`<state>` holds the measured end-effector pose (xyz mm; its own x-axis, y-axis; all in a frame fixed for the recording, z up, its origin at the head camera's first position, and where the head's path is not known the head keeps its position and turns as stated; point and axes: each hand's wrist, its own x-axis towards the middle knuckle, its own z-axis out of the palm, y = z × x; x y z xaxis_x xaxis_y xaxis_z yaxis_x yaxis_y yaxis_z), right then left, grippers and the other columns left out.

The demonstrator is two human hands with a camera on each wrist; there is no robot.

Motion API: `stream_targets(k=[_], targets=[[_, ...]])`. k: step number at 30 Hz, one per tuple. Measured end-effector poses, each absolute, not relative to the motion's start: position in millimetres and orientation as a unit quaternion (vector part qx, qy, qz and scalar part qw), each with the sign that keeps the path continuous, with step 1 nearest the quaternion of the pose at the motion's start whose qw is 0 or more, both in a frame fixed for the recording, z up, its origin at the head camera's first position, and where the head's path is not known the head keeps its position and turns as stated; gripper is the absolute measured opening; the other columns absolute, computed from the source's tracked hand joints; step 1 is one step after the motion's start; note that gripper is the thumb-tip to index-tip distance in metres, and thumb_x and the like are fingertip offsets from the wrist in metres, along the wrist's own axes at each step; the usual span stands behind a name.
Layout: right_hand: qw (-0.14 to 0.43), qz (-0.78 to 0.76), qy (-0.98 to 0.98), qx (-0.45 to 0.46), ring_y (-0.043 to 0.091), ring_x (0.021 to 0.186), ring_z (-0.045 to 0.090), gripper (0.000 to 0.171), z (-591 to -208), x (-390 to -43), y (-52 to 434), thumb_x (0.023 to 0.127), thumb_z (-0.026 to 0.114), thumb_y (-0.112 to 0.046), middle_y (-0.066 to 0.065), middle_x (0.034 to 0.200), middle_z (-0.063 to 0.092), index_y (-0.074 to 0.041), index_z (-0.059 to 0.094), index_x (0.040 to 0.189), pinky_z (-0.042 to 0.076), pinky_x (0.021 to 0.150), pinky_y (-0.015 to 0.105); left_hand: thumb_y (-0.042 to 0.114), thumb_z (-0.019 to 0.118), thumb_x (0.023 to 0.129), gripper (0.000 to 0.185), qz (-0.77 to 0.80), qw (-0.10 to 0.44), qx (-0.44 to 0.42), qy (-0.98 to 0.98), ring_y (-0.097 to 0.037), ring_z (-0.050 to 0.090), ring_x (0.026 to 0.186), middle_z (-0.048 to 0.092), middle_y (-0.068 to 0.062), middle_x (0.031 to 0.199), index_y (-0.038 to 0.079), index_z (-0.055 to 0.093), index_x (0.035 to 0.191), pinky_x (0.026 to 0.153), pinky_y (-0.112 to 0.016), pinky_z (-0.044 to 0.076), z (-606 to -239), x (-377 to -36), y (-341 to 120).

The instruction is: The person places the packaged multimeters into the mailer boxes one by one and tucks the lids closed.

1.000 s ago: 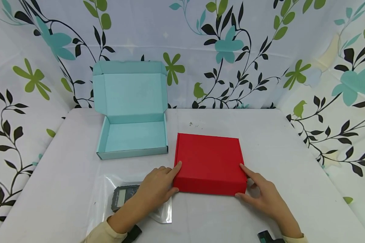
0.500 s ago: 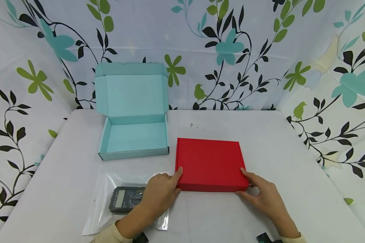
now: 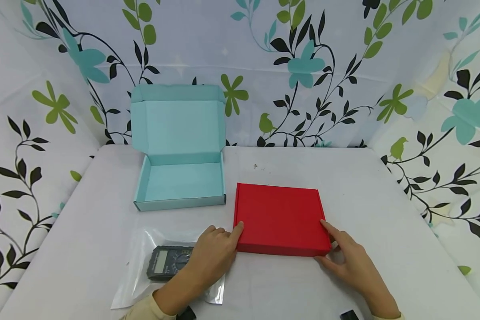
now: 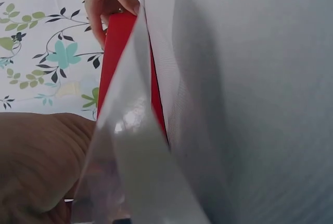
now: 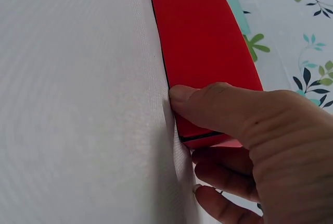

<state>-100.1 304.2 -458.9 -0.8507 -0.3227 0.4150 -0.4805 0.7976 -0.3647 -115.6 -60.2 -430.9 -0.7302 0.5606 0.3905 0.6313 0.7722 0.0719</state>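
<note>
On wht tbl, L hand + R hand gripping red box, opp. ends.

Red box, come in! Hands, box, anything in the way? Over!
Left hand and right hand at opposite sides of red cardboard box. Box closed. Digital multimeter and clear plastic bag close by left hand, apparently not blocking box.

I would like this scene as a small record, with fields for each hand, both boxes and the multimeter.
Left hand: touches left side of red box
Right hand: grips red box at near right corner
Red box: closed, on white table
Turquoise box: lid open, farther back and left of red box
Multimeter: with clear bag; whether inside, cannot tell
</note>
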Motion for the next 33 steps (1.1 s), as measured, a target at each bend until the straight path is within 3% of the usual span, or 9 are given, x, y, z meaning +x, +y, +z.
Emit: stream_targets(k=[11,19,24,31,33], targets=[[0.207,0.234,-0.918,0.243,0.011,0.074,0.058,0.094,-461,-101,305,0.062,0.098,-0.003,-0.005,0.091,0.064,-0.006,0.058,0.148,0.045,0.061,0.016,0.015,0.087,0.08,0.055,-0.11,0.181,-0.327,-0.921,-0.021,0.073,0.074,0.075,-0.004,0.078,0.003,0.068,0.13,0.068,-0.032,0.053,-434,-118,-63],[0.225,0.247,-0.91,0.244,0.012,0.074,0.06,0.089,-464,-102,309,0.065,0.096,-0.009,-0.006,0.094,0.066,-0.008,0.061,0.146,0.048,0.064,0.019,0.014,0.084,0.083,0.05,-0.092,0.187,-0.336,-0.918,-0.021,0.072,0.073,0.075,-0.003,0.079,0.003,0.069,0.129,0.068,-0.032,0.052,-434,-117,-62],[0.222,0.26,-0.909,0.237,0.012,0.074,0.059,0.092,-464,-102,309,0.06,0.096,-0.005,-0.007,0.095,0.066,-0.009,0.061,0.146,0.049,0.066,0.017,0.016,0.086,0.083,0.051,-0.085,0.185,-0.337,-0.919,-0.021,0.072,0.072,0.075,-0.003,0.08,0.004,0.069,0.129,0.067,-0.032,0.052,-433,-117,-61],[0.216,0.272,-0.908,0.234,0.011,0.074,0.059,0.094,-464,-102,309,0.059,0.096,-0.002,-0.009,0.094,0.064,-0.009,0.061,0.146,0.048,0.067,0.016,0.029,0.083,0.087,0.053,-0.102,0.142,-0.326,-0.929,-0.019,0.072,0.075,0.075,-0.003,0.084,0.006,0.068,0.132,0.072,-0.033,0.054,-427,-117,-63],[0.213,0.275,-0.909,0.23,0.011,0.075,0.059,0.093,-464,-102,308,0.061,0.096,-0.003,-0.009,0.095,0.064,-0.01,0.061,0.147,0.049,0.067,0.016,0.039,0.079,0.091,0.055,-0.131,0.11,-0.325,-0.93,-0.016,0.069,0.068,0.072,-0.001,0.075,0.006,0.068,0.133,0.071,-0.034,0.054,-423,-120,-67]])
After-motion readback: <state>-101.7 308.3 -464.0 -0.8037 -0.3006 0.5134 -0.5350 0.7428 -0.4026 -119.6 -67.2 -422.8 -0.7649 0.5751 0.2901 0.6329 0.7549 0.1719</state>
